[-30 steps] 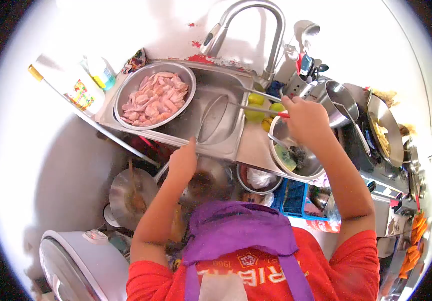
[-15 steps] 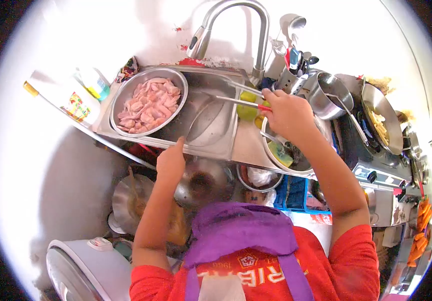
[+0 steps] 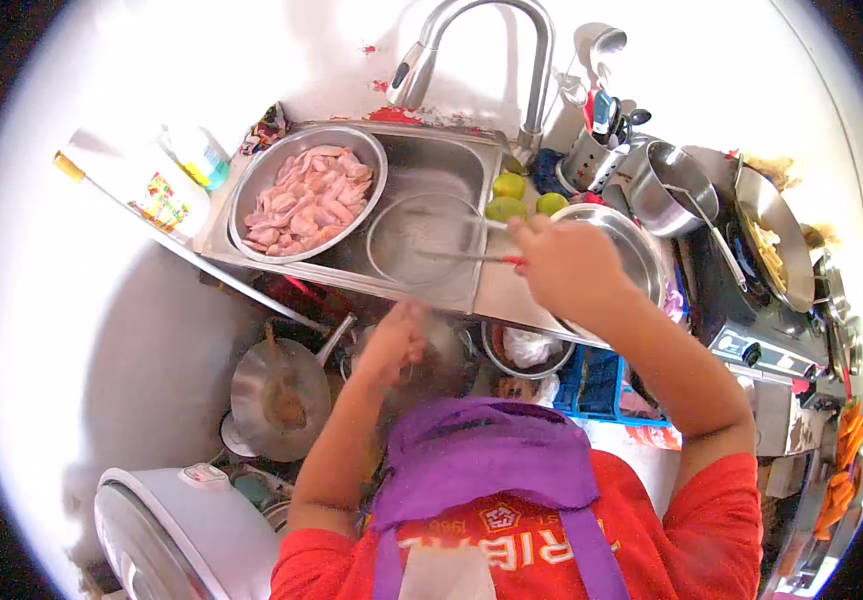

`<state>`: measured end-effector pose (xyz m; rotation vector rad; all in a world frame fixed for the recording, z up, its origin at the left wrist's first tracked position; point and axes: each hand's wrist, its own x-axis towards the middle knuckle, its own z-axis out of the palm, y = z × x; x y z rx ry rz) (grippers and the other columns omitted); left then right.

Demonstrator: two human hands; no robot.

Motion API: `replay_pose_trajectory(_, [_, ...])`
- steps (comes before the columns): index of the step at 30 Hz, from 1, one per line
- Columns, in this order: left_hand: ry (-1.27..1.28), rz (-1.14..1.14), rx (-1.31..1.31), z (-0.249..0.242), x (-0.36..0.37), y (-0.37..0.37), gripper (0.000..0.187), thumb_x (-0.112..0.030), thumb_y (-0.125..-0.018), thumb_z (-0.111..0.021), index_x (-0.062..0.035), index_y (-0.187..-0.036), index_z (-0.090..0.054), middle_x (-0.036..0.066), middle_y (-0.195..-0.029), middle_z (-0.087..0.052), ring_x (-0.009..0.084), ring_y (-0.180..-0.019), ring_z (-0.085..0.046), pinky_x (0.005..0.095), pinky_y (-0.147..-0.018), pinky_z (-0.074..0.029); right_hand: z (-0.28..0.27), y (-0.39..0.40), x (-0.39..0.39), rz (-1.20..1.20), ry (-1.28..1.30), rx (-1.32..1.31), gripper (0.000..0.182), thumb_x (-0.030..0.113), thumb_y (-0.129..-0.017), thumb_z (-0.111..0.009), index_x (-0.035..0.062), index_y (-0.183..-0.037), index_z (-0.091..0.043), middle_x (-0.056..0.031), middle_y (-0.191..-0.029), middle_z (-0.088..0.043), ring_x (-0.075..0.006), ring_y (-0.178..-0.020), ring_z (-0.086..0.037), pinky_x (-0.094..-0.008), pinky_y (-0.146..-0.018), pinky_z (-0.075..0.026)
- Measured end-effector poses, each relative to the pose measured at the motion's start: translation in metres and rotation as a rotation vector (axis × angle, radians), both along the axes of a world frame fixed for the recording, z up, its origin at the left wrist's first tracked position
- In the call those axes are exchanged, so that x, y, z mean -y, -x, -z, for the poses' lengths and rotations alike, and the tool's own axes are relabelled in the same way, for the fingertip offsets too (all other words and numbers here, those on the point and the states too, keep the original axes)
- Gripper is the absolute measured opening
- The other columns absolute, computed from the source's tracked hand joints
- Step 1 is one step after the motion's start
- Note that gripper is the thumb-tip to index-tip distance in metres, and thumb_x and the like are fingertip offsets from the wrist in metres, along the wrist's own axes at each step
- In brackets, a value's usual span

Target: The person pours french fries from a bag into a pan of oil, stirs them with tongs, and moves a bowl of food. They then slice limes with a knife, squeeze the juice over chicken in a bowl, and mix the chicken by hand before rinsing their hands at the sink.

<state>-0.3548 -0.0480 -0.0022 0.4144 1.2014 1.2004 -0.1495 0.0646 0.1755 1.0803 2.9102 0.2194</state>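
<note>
My right hand is closed around the red-ended metal handle of a round strainer, held over the sink. The strainer's mesh is blurred, and a second pale rod runs beside the handle. My left hand is near the sink's front edge, fingers loosely apart and slightly blurred, nothing visible in it. A metal basin of raw chicken pieces rests on the sink's left side. Beneath my right forearm is a wide metal bowl, its inside largely hidden.
Several green and yellow citrus fruits lie by the faucet. To the right are a utensil holder, a steel pot and a wok of pale food on the stove. Below sit a used wok and blue crate.
The strainer has gone from tilted to flatter over the sink's right part, as my right hand moved slightly down. My left hand has left the sink edge, moving right and down, fingers opening.
</note>
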Motion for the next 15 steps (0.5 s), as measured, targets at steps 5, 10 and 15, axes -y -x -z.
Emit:
replay_pose_trajectory(5, [0.059, 0.107, -0.098, 0.027, 0.005, -0.02, 0.014, -0.026, -0.094, -0.045, -0.0155, -0.102, -0.046, -0.005, -0.063, -0.039, 0.0063, -0.047, -0.033, 0.021, -0.037, -0.025, 0.041, 0.029, -0.019, -0.078, 0.002, 0.109, 0.027, 0.014, -0.075, -0.06, 0.0042, -0.099, -0.056, -0.012, -0.084, -0.061, -0.0275, -0.074, -0.063, -0.0376, -0.059, -0.05])
replay_pose_trajectory(10, [0.04, 0.086, -0.127, 0.025, 0.006, -0.023, 0.011, -0.027, -0.093, -0.046, -0.0165, -0.096, -0.045, -0.005, -0.062, -0.039, 0.0067, -0.046, -0.034, 0.0203, -0.036, -0.025, 0.032, 0.042, -0.021, -0.192, 0.001, 0.211, 0.022, 0.009, -0.072, -0.059, 0.0041, -0.093, -0.057, -0.0115, -0.081, -0.061, -0.0261, -0.071, -0.063, -0.0364, -0.057, -0.049])
replay_pose_trajectory(15, [-0.06, 0.066, -0.137, 0.055, 0.004, -0.024, 0.012, -0.028, -0.094, -0.045, -0.0165, -0.095, -0.043, -0.004, -0.062, -0.039, 0.0075, -0.046, -0.035, 0.0211, -0.036, -0.026, 0.029, 0.051, -0.025, -0.217, -0.04, 0.178, 0.018, 0.008, -0.073, -0.056, 0.0035, -0.09, -0.058, -0.0121, -0.08, -0.061, -0.0265, -0.072, -0.064, -0.0358, -0.058, -0.049])
